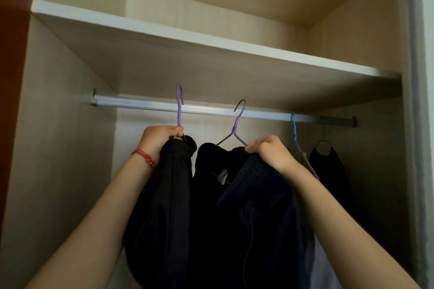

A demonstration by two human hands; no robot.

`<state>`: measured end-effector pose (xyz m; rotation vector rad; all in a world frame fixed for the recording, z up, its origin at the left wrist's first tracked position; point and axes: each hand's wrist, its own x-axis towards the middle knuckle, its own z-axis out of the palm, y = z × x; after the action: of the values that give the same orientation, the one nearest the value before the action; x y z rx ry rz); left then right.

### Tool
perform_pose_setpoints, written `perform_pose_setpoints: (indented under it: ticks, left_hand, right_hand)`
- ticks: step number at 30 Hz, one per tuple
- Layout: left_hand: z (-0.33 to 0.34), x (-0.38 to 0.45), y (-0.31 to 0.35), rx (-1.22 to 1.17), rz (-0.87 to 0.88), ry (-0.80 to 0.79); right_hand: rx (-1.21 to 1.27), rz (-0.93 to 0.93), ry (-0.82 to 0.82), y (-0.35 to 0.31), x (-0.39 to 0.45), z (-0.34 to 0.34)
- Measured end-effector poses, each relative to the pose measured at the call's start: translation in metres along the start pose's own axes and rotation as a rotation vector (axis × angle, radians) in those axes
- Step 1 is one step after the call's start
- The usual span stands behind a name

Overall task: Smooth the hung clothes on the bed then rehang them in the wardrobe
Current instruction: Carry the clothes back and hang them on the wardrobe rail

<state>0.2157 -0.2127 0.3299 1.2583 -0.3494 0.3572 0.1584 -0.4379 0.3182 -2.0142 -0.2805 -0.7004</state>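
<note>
Two hands raised at wardrobe rail [211,110]: my left hand [159,141] grips purple hanger [179,110], right hand [270,150] clutches dark garment [246,218] on second hanger [237,122]. Risk: hook missing rail, clothes sliding off.

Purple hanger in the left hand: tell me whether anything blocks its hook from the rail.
Nothing visible does. The purple hanger, gripped by the left hand, has its hook up at the rail, with bare rail around it.

Purple hanger [179,110] at ten o'clock, blue hanger [294,127] at three, black garments [211,230] below, red bracelet [144,157], silver rail [211,110], beige wardrobe [58,148]
</note>
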Motion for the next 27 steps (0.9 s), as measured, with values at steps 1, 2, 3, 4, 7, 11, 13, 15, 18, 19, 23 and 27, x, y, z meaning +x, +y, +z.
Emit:
perform_pose_setpoints:
  ticks: [1,2,3,4,7,11,13,15,18,19,23,27]
  left_hand:
    - [-0.002,0.007,0.003,0.012,0.002,0.014]
    - [-0.004,0.013,0.005,0.029,0.008,0.026]
    - [-0.006,0.019,0.007,0.047,0.016,0.034]
    - [-0.009,0.025,0.010,0.067,0.023,0.037]
    - [-0.024,0.047,0.012,0.084,0.006,0.062]
    - [-0.047,0.073,0.011,0.178,-0.032,0.089]
    - [-0.060,0.083,0.007,0.192,-0.050,0.084]
    - [-0.073,0.091,0.002,0.226,-0.055,0.060]
    - [-0.088,0.094,-0.002,0.237,-0.072,0.047]
    - [-0.091,0.094,-0.003,0.241,-0.073,0.055]
    - [-0.100,0.091,-0.009,0.253,-0.079,0.081]
    - [-0.099,0.093,-0.001,0.275,-0.074,0.109]
  right_hand:
    - [-0.013,0.003,0.014,-0.003,0.006,0.001]
    - [-0.022,0.010,0.026,-0.005,0.013,0.003]
    - [-0.024,0.015,0.033,-0.008,0.019,0.004]
    - [-0.025,0.014,0.032,-0.010,0.025,0.004]
    - [-0.037,-0.002,0.036,-0.018,0.044,0.008]
    - [-0.074,-0.013,0.017,-0.026,0.065,0.018]
    - [-0.102,-0.005,-0.005,-0.028,0.073,0.025]
    - [-0.127,0.009,-0.014,-0.024,0.081,0.033]
    - [-0.165,0.051,-0.039,-0.009,0.086,0.049]
    - [-0.183,0.063,-0.055,-0.004,0.085,0.054]
    - [-0.162,0.088,-0.068,0.012,0.086,0.065]
    - [-0.193,0.081,-0.058,0.015,0.089,0.069]
